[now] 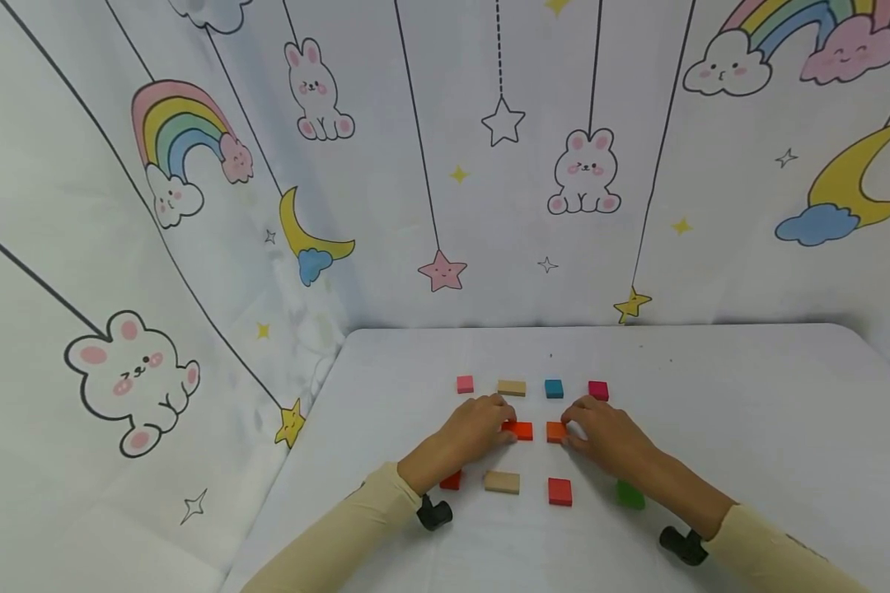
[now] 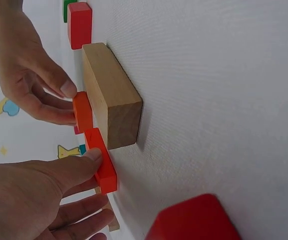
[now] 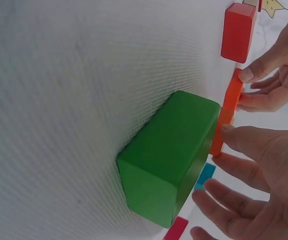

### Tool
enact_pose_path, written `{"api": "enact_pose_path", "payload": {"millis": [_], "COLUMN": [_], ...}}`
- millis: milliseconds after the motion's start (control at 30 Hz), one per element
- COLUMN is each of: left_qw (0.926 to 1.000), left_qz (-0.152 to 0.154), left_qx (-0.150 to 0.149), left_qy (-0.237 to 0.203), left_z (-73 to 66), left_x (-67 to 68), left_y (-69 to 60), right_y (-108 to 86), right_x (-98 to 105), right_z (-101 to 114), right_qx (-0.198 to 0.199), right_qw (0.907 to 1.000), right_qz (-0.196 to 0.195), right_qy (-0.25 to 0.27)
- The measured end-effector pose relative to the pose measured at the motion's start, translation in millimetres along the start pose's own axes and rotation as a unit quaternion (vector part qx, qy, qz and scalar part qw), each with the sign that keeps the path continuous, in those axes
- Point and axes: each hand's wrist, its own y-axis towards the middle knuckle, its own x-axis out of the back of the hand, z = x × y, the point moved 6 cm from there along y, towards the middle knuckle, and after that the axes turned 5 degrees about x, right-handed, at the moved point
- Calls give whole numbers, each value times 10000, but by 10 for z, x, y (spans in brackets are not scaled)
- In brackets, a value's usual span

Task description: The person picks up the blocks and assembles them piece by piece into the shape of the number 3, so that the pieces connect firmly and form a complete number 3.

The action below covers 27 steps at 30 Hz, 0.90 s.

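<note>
Near the middle of the white table, my left hand [image 1: 477, 430] pinches a red-orange block [image 1: 521, 431] between thumb and fingers. My right hand [image 1: 611, 436] pinches an orange block [image 1: 555, 432] just to its right. A small gap parts the two blocks in the head view. In the left wrist view, the thumb lies along the red-orange block [image 2: 101, 162], and the orange block [image 2: 83, 111] is by the other hand's fingertips. The right wrist view shows the right thumb and index finger on the orange block [image 3: 221, 132]. Both blocks appear to be at the tabletop.
Behind the hands stand pink [image 1: 465, 385], wooden [image 1: 512, 388], blue [image 1: 554, 389] and crimson [image 1: 598, 390] blocks. Nearer are a red block [image 1: 452, 480] partly under the left wrist, a wooden block [image 1: 502, 483], another red block [image 1: 559, 492] and a green block [image 1: 630, 494] by the right forearm.
</note>
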Motion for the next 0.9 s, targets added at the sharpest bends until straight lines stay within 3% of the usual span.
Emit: {"api": "enact_pose_path", "payload": {"millis": [900], "left_qw": [9999], "left_qz": [11], "left_qx": [-152], "left_qy": [19], "left_z": [-35], "left_x": [-9], "left_y": [40], "right_y": [61], "right_x": [-58], "right_z": [32], "right_qx": [-72], "right_qw": [9998], "right_qz": [120], "right_qy": [145]}}
